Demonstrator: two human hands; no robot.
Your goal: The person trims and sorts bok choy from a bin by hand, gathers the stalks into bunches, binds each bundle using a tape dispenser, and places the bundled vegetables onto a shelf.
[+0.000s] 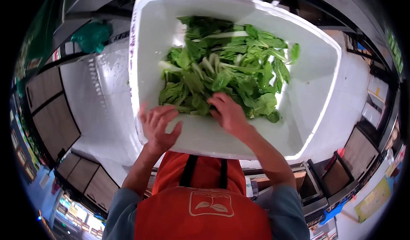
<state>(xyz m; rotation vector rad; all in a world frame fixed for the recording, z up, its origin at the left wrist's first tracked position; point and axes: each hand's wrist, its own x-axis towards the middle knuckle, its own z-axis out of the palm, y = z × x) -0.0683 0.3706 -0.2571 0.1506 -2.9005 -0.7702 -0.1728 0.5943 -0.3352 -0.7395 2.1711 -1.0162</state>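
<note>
A loose heap of leafy greens with pale stalks [222,64] lies in a large white foam box [307,124]. Over the box's near left part, my left hand [160,126] is open, its fingers spread and holding nothing; its fingertips are close to the lower left leaves. My right hand [230,116] reaches over the near wall to the front edge of the heap. Its fingers are bent and touch the leaves, with a dark gap showing between thumb and fingers. No leaf is seen lifted in it. Part of the greens under this hand is hidden.
The box stands on a pale counter [111,90] right in front of my red apron [192,210]. A green plastic bag [92,37] sits at the back left. Wooden-fronted cabinets [55,124] are at the left, and open drawers or bins [335,178] at the lower right.
</note>
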